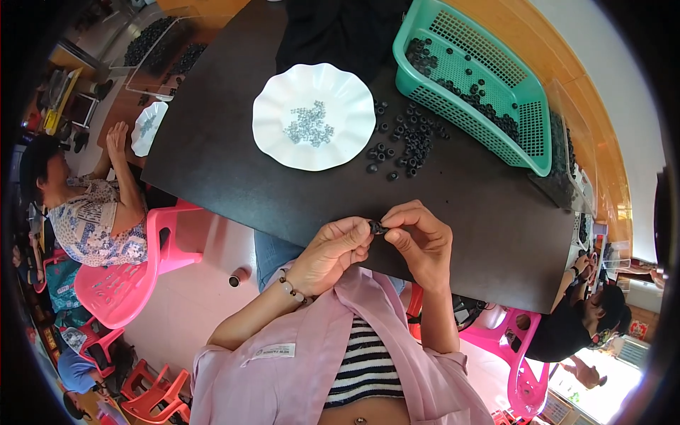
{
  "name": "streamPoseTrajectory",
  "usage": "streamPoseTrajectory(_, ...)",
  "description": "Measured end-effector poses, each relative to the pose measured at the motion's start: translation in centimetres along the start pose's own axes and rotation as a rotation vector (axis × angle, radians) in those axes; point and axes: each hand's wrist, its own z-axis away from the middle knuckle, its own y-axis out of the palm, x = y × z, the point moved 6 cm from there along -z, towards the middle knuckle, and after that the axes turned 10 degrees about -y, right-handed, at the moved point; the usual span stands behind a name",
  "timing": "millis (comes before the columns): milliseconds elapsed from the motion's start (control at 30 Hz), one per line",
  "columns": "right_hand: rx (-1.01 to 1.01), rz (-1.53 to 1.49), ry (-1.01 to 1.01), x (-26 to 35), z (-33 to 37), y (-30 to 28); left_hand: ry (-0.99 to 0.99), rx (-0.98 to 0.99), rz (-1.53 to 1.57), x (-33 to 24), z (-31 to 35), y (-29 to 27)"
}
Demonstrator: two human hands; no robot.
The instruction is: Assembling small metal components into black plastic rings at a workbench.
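Observation:
Close to my body, over the table's near edge, my left hand (336,248) pinches a small round black part (376,227) between thumb and forefinger. My right hand (423,244) meets it from the right, thumb and forefinger closed at the part's side. Whatever lies between those right fingertips is too small to make out. Beyond my hands sits a white scalloped plate (270,131) with a heap of tiny clear pieces (309,125) in its middle. Right of the plate, loose black parts (416,139) of the same kind are scattered on the dark table (234,163).
A green plastic basket (464,105) holding more black parts stands at the far right, a clear bin (571,152) beside it. Black cloth (333,35) lies at the far edge. People sit on both sides; a pink chair (117,287) stands left. A small can (239,277) is on the floor.

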Motion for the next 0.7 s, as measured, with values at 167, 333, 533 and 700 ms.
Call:
streamPoseTrajectory(167, 0.037, 0.259, -0.137, 1.3, -0.4, 0.2, 0.014, -0.015, -0.012, -0.1, 0.2, 0.0)
streamPoseTrajectory(333, 0.022, 0.348, -0.119, 2.1, -0.4, 0.2, -0.001, -0.017, -0.02, 0.0, 0.2, -0.2)
streamPoseTrajectory(533, 0.066, 0.507, -0.188, 3.4, -0.7, 0.0, 0.003, -0.005, -0.026, 0.0, 0.3, -0.2)
streamPoseTrajectory(700, 0.134, 0.597, -0.232, 4.4, -1.2, 0.1, 0.026, -0.013, -0.049, 0.0, 0.2, -0.5)
